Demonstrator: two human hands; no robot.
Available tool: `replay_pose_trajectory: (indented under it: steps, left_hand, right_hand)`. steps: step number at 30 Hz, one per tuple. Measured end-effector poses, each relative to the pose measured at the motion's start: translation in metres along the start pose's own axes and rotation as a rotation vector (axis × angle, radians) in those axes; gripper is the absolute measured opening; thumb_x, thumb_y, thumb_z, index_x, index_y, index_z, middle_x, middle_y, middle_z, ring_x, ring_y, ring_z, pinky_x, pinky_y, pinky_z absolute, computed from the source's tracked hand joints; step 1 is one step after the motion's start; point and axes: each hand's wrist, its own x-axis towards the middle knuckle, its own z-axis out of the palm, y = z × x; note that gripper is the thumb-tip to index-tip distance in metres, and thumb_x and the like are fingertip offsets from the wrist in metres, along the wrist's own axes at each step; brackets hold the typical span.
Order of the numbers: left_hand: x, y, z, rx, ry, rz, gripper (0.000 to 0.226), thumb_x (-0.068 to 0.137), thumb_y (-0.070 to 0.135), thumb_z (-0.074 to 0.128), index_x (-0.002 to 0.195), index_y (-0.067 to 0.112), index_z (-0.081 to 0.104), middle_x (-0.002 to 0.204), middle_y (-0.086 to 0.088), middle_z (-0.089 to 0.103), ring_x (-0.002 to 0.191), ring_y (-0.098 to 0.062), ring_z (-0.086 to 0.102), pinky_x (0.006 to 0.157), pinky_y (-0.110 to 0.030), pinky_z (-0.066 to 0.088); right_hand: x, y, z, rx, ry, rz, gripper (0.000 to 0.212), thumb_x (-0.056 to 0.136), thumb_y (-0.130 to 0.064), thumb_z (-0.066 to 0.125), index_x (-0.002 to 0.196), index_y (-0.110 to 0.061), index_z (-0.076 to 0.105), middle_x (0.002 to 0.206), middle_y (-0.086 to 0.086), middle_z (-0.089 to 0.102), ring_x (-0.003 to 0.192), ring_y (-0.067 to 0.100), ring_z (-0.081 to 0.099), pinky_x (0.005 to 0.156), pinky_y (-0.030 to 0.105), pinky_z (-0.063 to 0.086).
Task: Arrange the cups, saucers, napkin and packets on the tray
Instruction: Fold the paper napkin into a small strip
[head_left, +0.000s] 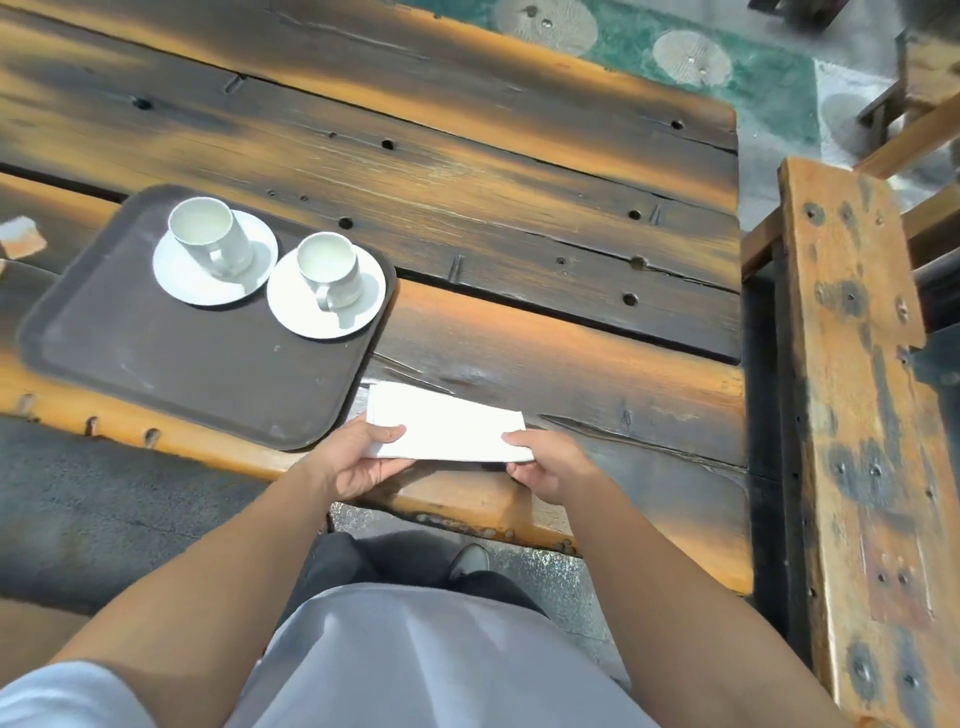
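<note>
A dark brown tray (171, 358) lies on the wooden table at the left. Two white cups stand on white saucers along its far edge: the left cup (210, 234) on the left saucer (179, 273), the right cup (330, 270) on the right saucer (291, 306). A folded white napkin (447, 426) rests flat on the table just right of the tray's near corner. My left hand (361, 460) pinches its left end and my right hand (548, 465) pinches its right end. A packet (21, 236) lies on the table left of the tray.
The table (519, 208) is made of scorched planks with gaps and bolt holes. A wooden bench (857, 415) runs along the right side. A green patterned rug (675, 57) covers the floor beyond. My legs and shoe show below the near table edge.
</note>
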Motion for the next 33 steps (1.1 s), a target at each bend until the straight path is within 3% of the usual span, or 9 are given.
replay_pose_trajectory:
  steps: [3,7,10,15,19,24,29,33]
  left_hand:
    - [-0.013,0.025,-0.027,0.109,-0.003,0.028,0.036,0.091,-0.007,0.059,0.120,0.014,0.061,0.108,-0.012,0.076,0.094,-0.031,0.075,0.066,-0.039,0.062]
    - [-0.029,0.069,-0.070,0.230,0.058,0.053,0.028,0.093,-0.001,0.060,0.120,0.010,0.062,0.103,-0.009,0.078,0.089,-0.025,0.076,0.064,-0.037,0.063]
    - [-0.040,0.108,-0.106,0.266,0.079,0.066,0.025,0.095,0.002,0.060,0.118,0.009,0.063,0.101,-0.008,0.078,0.090,-0.023,0.075,0.064,-0.035,0.063]
    - [-0.056,0.176,-0.167,0.408,0.135,0.114,0.026,0.096,0.005,0.061,0.122,0.008,0.063,0.112,-0.010,0.074,0.100,-0.024,0.070,0.068,-0.034,0.063]
    - [-0.069,0.216,-0.206,0.503,0.207,0.156,0.030,0.096,0.003,0.060,0.127,0.007,0.061,0.120,-0.013,0.069,0.106,-0.028,0.066,0.077,-0.038,0.059]
    - [-0.073,0.246,-0.229,0.548,0.244,0.139,0.033,0.096,0.002,0.060,0.128,0.008,0.059,0.122,-0.016,0.068,0.106,-0.028,0.065,0.077,-0.037,0.060]
    - [-0.068,0.253,-0.230,0.670,0.303,0.081,0.019,0.094,0.003,0.065,0.113,0.004,0.062,0.115,-0.017,0.066,0.094,-0.027,0.066,0.056,-0.032,0.063]
    - [-0.060,0.244,-0.234,0.921,0.365,0.062,0.006,0.096,0.006,0.057,0.094,0.009,0.062,0.096,-0.017,0.069,0.073,-0.025,0.068,0.066,-0.036,0.061]
  right_hand:
    - [-0.007,0.002,0.027,-0.066,-0.060,-0.013,0.021,0.085,-0.002,0.071,0.100,-0.015,0.064,0.109,-0.003,0.063,0.095,0.012,0.059,0.071,0.030,0.051]
    - [-0.019,0.003,0.086,-0.102,-0.116,-0.041,0.024,0.089,0.002,0.064,0.108,-0.013,0.065,0.095,0.000,0.078,0.085,0.012,0.072,0.076,0.033,0.052]
    - [-0.026,0.008,0.142,-0.101,-0.104,-0.059,0.028,0.090,0.005,0.060,0.113,-0.011,0.064,0.091,0.002,0.078,0.091,0.019,0.072,0.089,0.037,0.055]
    - [-0.034,0.009,0.229,-0.096,-0.089,-0.090,0.021,0.091,0.006,0.059,0.101,-0.011,0.065,0.081,0.003,0.078,0.075,0.017,0.075,0.060,0.030,0.062]
    - [-0.039,0.009,0.286,-0.102,-0.069,-0.110,0.020,0.088,0.007,0.063,0.099,-0.010,0.066,0.079,0.003,0.077,0.068,0.016,0.075,0.053,0.027,0.059]
    - [-0.041,0.010,0.322,-0.154,-0.075,-0.106,0.020,0.089,0.002,0.065,0.102,-0.012,0.064,0.079,0.001,0.078,0.068,0.016,0.076,0.053,0.026,0.058]
    - [-0.033,0.009,0.322,-0.247,0.042,-0.074,0.018,0.086,-0.001,0.070,0.100,-0.010,0.063,0.094,0.010,0.074,0.072,0.020,0.072,0.051,0.029,0.058]
    - [-0.025,0.015,0.317,-0.550,0.045,-0.002,0.013,0.086,0.000,0.060,0.081,-0.011,0.054,0.069,0.008,0.054,0.044,0.016,0.050,0.055,0.029,0.054]
